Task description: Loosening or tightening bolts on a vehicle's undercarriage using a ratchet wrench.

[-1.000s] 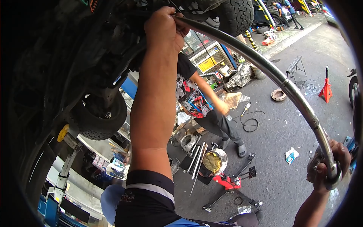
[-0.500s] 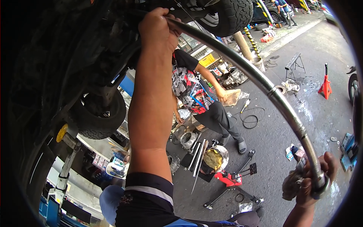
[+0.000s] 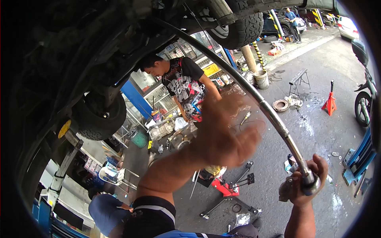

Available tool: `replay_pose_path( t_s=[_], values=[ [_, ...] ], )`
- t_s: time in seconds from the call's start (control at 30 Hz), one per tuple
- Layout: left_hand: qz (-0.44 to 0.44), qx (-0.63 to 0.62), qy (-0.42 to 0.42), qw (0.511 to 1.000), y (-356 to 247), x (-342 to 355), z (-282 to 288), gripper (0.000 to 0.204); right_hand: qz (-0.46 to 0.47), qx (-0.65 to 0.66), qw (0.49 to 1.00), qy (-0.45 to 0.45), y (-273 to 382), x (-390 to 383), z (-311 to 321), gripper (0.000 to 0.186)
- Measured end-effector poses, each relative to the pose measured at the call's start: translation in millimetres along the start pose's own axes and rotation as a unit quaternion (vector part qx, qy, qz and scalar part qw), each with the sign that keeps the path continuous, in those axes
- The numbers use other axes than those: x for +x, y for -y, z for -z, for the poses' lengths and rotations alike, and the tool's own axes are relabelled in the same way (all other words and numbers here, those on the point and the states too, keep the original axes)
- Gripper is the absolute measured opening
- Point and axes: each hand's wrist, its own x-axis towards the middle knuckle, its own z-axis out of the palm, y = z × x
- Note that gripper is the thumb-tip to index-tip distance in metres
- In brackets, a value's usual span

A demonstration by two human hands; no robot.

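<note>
Around the metal bar (image 3: 274, 118) — right grip (image 3: 298, 194), curled; left grip (image 3: 228, 133) — splayed, apart.

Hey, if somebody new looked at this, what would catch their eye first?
Probably the long, shiny silver metal bar, running from the dark vehicle underside at the top down to the right hand, which grips its lower end. Next, the blurred, open left hand mid-picture, then the bright red, splay-legged jack stand on the grey ground at right.

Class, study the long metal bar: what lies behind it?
Behind the bar: grey floor on both sides of its lower part, a yellow crate farther up. The strip it directly covers cannot be seen.
</note>
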Motion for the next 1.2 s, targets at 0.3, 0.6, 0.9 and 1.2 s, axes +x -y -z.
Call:
replay_pose_path(
  t_s=[0.3,0.6,0.9,1.2],
  values=[
    [-0.107,-0.038,-0.006,0.994,-84.6,37.9,-33.9,0.021,0.089,0.094,0.984,0.121,20.1,-14.5,-0.6,0.093],
    [-0.128,-0.050,0.015,0.990,-82.5,40.6,-22.0,0.014,0.143,0.169,0.962,0.160,-4.9,-13.8,-4.9,0.103],
    [-0.119,-0.056,0.018,0.991,-80.9,34.2,-27.1,0.012,-0.142,0.440,0.885,-0.052,-11.0,-8.8,-13.7,0.017],
    [-0.102,-0.043,-0.003,0.994,-84.9,40.7,-28.9,0.017,-0.172,0.273,0.945,0.056,-19.7,-20.6,0.0,0.033]
  ],
)
